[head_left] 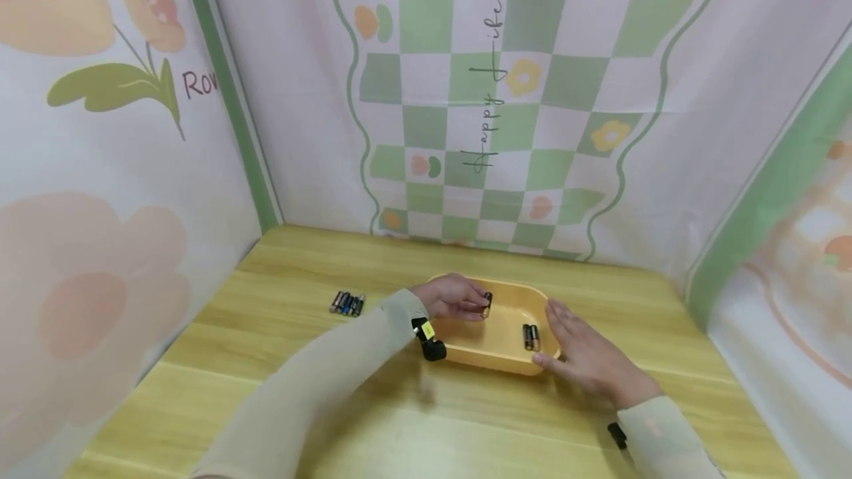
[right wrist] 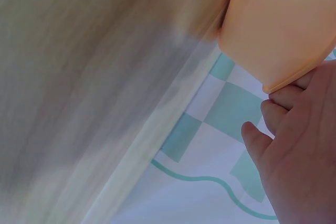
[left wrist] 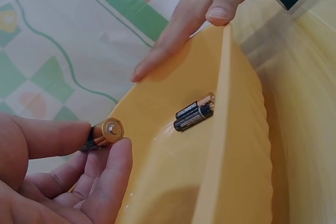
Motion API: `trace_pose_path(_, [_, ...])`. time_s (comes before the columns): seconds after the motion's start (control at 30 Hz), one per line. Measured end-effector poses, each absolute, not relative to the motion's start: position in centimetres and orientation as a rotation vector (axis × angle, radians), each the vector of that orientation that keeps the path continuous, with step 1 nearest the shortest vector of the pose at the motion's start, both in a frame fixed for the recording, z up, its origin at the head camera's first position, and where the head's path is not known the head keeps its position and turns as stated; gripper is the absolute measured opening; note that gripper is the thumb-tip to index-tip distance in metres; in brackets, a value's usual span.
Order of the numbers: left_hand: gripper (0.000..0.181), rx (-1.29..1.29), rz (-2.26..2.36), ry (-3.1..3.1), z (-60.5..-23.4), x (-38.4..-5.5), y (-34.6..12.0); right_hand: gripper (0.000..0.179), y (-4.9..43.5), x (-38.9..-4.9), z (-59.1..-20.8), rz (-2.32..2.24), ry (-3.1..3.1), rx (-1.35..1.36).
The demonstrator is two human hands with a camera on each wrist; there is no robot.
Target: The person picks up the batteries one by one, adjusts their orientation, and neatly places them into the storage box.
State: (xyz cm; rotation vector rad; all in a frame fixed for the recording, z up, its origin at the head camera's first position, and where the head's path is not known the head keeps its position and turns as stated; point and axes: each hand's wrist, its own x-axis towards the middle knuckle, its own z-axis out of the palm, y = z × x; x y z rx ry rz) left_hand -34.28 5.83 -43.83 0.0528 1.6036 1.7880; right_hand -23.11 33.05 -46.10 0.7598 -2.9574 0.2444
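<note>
My left hand (head_left: 454, 297) pinches a black and copper-coloured battery (head_left: 487, 304) between thumb and fingers, above the left part of a yellow plastic tray (head_left: 489, 362). In the left wrist view, the end of the held battery (left wrist: 111, 129) with its small metal knob faces the camera. Two more batteries (left wrist: 194, 113) lie side by side on the tray's floor, towards its right end. My right hand (head_left: 589, 350) rests against the tray's right end, fingers stretched along the rim and thumb at the near corner. The right wrist view shows its fingers (right wrist: 286, 98) touching the rim from outside.
Several batteries (head_left: 347, 304) lie in a row on the wooden table (head_left: 399, 420), left of the tray. Behind the table hangs a cloth with green and white checks (head_left: 466, 131). Patterned cloth also hangs on the left and right sides.
</note>
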Motion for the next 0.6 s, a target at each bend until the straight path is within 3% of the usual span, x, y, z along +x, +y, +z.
trace_pose_path(0.6, [0.023, 0.065, 1.745, 1.640, -44.3, -34.3, 7.6, 0.091, 33.1, -23.0, -46.1, 0.213, -2.971, 0.754])
